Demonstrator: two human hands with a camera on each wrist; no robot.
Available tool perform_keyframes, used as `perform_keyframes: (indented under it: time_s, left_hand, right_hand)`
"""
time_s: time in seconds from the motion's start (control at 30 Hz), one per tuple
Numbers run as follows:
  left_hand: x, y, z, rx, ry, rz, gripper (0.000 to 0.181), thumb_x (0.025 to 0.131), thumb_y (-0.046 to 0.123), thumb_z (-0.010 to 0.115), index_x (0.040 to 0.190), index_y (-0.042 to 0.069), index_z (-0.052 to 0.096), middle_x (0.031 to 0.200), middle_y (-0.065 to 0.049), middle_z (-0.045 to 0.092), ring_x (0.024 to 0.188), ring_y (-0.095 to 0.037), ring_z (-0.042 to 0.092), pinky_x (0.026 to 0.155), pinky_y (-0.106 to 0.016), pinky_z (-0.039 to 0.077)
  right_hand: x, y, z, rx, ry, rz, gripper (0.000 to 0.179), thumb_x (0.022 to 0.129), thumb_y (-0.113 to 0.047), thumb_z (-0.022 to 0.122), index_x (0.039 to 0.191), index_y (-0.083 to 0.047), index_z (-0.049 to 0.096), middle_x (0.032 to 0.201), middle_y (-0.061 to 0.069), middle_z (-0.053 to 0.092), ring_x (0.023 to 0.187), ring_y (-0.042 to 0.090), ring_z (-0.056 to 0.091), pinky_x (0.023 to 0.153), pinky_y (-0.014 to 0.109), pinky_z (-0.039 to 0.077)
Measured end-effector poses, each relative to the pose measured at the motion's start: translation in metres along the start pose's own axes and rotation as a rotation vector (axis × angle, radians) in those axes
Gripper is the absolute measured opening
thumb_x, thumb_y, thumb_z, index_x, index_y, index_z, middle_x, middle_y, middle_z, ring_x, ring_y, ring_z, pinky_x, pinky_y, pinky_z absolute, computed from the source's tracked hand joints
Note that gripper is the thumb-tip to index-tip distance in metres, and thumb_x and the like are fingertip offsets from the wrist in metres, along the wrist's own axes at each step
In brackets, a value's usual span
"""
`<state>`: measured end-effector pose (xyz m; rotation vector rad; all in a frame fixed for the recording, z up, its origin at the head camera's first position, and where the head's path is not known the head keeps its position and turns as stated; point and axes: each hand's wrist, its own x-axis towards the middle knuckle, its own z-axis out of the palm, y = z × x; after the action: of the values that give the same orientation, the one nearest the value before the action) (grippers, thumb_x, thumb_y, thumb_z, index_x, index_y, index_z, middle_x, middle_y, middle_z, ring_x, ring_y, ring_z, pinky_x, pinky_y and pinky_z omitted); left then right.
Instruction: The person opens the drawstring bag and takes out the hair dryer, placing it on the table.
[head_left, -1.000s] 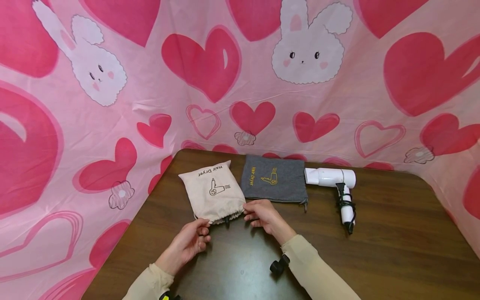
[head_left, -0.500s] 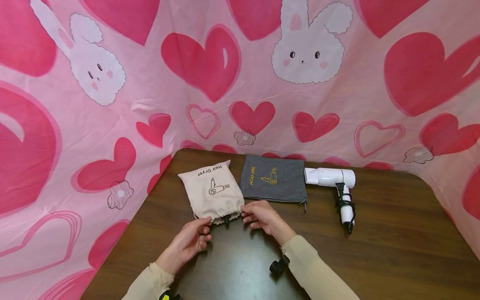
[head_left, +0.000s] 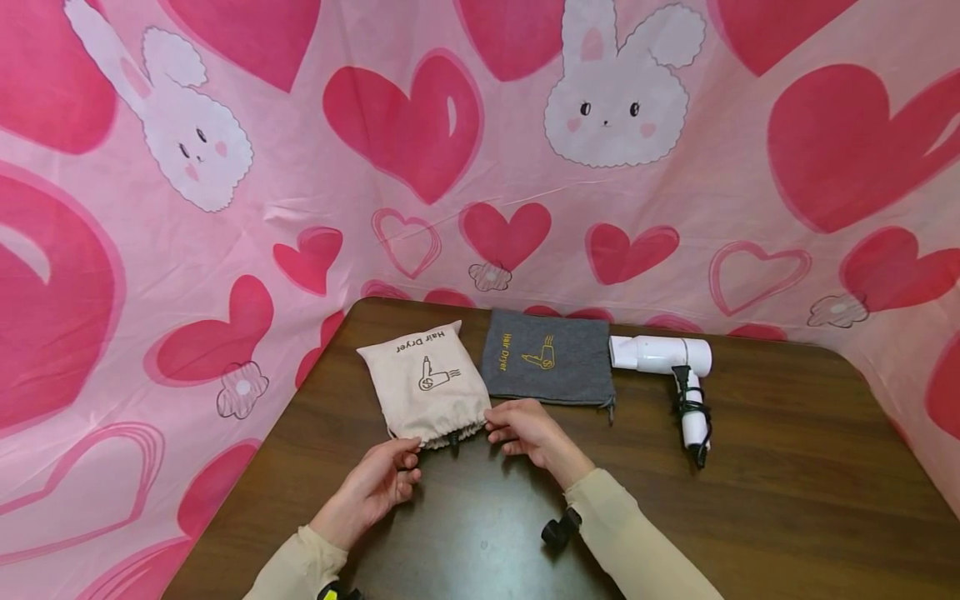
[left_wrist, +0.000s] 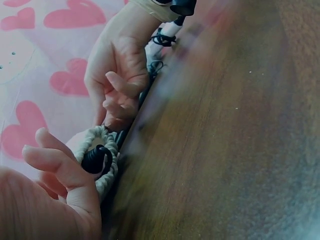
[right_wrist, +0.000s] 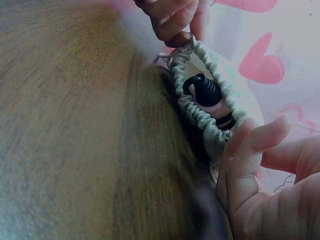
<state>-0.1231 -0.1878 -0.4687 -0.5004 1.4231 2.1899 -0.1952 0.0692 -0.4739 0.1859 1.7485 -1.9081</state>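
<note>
A cream drawstring bag (head_left: 427, 392) printed "Hair Dryer" lies on the table, its gathered mouth facing me. My left hand (head_left: 372, 486) pinches the left corner of that mouth between thumb and fingertips. At the opposite corner, my right hand (head_left: 531, 435) pinches the cloth, with its other fingers loosely bent. In the right wrist view the mouth gapes in an oval. Inside it shows a black ribbed cord end (right_wrist: 206, 91) on a pale pink handle; the rest of that object is hidden by the cloth.
Beside the cream bag lies a flat dark grey drawstring bag (head_left: 551, 358) with yellow printing. Further right is a white hair dryer (head_left: 660, 357), its black cord wound round the handle. A pink heart-and-bunny cloth (head_left: 420, 175) hangs behind the brown table (head_left: 787, 467).
Both hands keep their hold on the bag's mouth. The mouth shifts very slightly left and back; otherwise things stay in place.
</note>
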Motion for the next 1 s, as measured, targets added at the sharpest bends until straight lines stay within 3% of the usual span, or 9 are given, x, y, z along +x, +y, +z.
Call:
perform_keyframes:
  time_s: [1.0]
  left_hand:
    - [-0.0003, -0.0009, -0.0031, 0.009, 0.007, 0.009, 0.025, 0.107, 0.015, 0.053, 0.083, 0.011, 0.055, 0.069, 0.006, 0.048, 0.058, -0.005, 0.059, 0.05, -0.015, 0.041]
  right_hand:
    - [-0.0008, -0.0026, -0.0038, 0.009, 0.014, -0.016, 0.014, 0.101, -0.008, 0.068, 0.108, 0.004, 0.069, 0.083, 0.004, 0.067, 0.063, 0.009, 0.065, 0.051, 0.022, 0.049]
